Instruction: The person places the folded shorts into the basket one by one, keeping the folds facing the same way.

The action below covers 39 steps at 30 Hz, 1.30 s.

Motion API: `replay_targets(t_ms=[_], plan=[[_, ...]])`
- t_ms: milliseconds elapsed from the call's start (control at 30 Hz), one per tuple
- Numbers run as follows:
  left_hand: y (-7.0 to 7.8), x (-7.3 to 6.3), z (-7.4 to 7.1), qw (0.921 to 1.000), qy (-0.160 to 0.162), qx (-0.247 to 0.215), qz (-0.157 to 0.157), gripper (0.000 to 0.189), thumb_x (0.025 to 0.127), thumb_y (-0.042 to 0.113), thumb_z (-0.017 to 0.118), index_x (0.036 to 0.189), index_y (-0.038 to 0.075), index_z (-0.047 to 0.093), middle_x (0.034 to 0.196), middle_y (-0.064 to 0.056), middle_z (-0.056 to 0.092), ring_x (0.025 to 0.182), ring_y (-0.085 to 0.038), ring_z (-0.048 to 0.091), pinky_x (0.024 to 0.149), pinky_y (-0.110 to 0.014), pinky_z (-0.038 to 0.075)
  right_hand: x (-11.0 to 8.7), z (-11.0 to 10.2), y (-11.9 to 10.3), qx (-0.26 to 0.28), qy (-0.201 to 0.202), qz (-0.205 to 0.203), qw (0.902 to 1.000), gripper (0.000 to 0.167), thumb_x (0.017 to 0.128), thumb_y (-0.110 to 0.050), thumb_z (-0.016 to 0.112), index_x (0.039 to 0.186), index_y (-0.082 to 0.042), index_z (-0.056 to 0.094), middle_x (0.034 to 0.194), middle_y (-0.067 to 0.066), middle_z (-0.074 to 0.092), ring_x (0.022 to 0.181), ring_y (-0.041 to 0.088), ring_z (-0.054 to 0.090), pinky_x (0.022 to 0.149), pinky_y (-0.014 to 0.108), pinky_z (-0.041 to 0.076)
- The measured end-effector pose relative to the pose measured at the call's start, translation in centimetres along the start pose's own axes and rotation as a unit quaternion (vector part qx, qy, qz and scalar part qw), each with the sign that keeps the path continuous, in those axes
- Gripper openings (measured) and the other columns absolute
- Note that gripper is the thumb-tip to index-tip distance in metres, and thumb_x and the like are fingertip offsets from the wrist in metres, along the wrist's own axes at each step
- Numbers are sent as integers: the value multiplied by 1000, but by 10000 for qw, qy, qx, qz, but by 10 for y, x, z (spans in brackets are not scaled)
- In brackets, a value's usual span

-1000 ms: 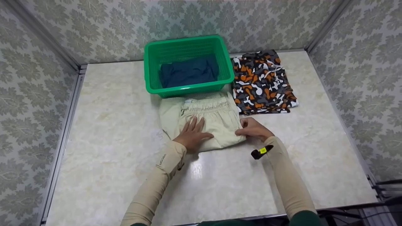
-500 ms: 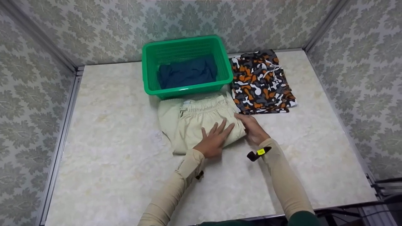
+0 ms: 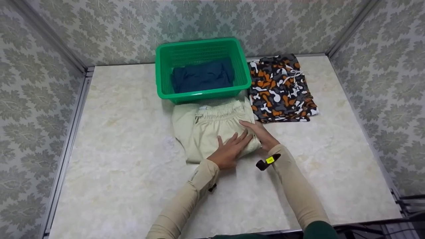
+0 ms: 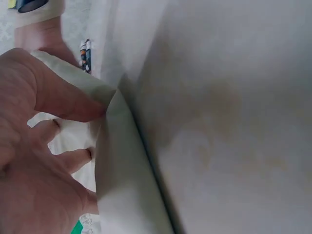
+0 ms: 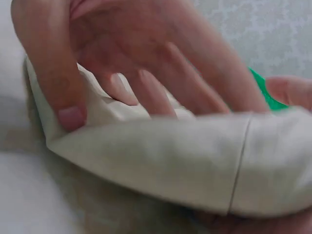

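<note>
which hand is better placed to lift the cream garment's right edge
Probably the right hand: its thumb lies over the edge of the cream garment, fingers beneath; the left hand rests spread on top.

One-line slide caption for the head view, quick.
Left hand and right hand on a folded cream cloth garment, before a rectangular green plastic basket holding dark-blue cloth.

Left fingers (image 5: 209,58) on seamed cream cloth (image 5: 161,156), right thumb (image 5: 293,91) beside, green patch (image 5: 275,104) behind

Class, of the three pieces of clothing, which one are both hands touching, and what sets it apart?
The plain cream garment, in front of the green basket. The dark blue garment lies inside the basket; the patterned garment lies to the basket's right.
</note>
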<state>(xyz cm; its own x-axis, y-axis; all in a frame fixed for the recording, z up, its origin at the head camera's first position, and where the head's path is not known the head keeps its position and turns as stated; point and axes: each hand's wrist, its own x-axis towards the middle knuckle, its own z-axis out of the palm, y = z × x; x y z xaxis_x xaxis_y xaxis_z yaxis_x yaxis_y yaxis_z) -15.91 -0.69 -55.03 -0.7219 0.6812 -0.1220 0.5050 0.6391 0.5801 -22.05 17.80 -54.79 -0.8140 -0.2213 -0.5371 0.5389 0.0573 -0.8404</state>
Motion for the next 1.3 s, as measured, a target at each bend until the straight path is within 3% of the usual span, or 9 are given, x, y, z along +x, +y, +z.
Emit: replay_targets(t_ms=[100, 300, 433, 533, 700, 800, 900, 1100, 1300], plan=[[0, 0, 2, 10000, -62, 44, -35, 107, 89, -9, 64, 164, 35, 3, 168, 10, -3, 154, -32, 6, 106, -81, -3, -2, 2, 1, -282, 194, -104, 9994, 99, 87, -51, 75, 161, -11, 23, 164, 9, 21, 150, 26, 23, 121, 44, 20], [3, 2, 3, 9997, 91, 228, -29, 96, 89, -5, 68, 164, 32, 19, 169, 7, 14, 154, -29, 16, 107, -80, 8, 0, 1, 5, -356, 383, -386, 9979, 67, 96, -14, 62, 156, -8, 33, 152, 12, 41, 135, 26, 43, 111, 39, 35], [0, -2, -3, 9950, 953, 150, 247, 55, 96, -1, 60, 148, 18, 53, 152, -4, 48, 142, -26, 42, 112, -63, 32, 1, -6, 7, -179, 237, -484, 9984, 67, 96, -1, 53, 158, -8, 31, 150, 14, 44, 128, 27, 48, 105, 38, 41], [-13, -14, -20, 9803, 1950, -235, 196, 39, 96, -1, 60, 133, 12, 65, 136, -10, 59, 128, -28, 52, 108, -48, 42, 1, -11, 8, -38, 97, -529, 9985, 71, 96, 1, 51, 161, -11, 25, 152, 14, 42, 129, 28, 49, 104, 39, 43], [-48, -38, -50, 9332, 3279, -596, -1346, 47, 92, 10, 71, 137, 12, 62, 141, -18, 52, 131, -39, 45, 107, -55, 36, 0, -18, 12, 174, 148, -373, 9990, 78, 97, 0, 52, 164, -20, 18, 156, 12, 38, 132, 28, 47, 105, 41, 42], [-66, -52, -57, 9010, 3286, -954, -2666, 65, 90, 26, 75, 149, 14, 50, 152, -22, 38, 138, -43, 33, 109, -60, 31, 0, -21, 15, 316, 220, -127, 9992, 80, 98, -1, 52, 165, -23, 14, 158, 11, 36, 132, 29, 47, 105, 41, 43], [-78, -60, -58, 8692, 3168, -1659, -3415, 84, 89, 35, 75, 158, 13, 33, 155, -24, 30, 142, -42, 28, 113, -57, 30, 1, -22, 17, 364, 237, -15, 9991, 81, 98, -2, 53, 165, -24, 13, 160, 10, 34, 133, 29, 46, 105, 42, 43], [-88, -57, -57, 8192, 3194, -3134, -3587, 110, 87, 39, 77, 163, 8, 4, 163, -25, 20, 149, -39, 24, 118, -49, 27, 3, -24, 18, 554, 145, -68, 9983, 83, 97, -1, 53, 165, -23, 12, 161, 11, 32, 135, 30, 45, 105, 42, 44], [-96, -44, -63, 7424, 3154, -4711, -3568, 110, 83, 35, 83, 161, 4, 12, 163, -19, 22, 148, -30, 27, 119, -40, 27, 3, -30, 19, 621, -19, -29, 9981, 83, 98, -3, 55, 165, -25, 12, 159, 10, 34, 129, 30, 51, 96, 39, 51]])
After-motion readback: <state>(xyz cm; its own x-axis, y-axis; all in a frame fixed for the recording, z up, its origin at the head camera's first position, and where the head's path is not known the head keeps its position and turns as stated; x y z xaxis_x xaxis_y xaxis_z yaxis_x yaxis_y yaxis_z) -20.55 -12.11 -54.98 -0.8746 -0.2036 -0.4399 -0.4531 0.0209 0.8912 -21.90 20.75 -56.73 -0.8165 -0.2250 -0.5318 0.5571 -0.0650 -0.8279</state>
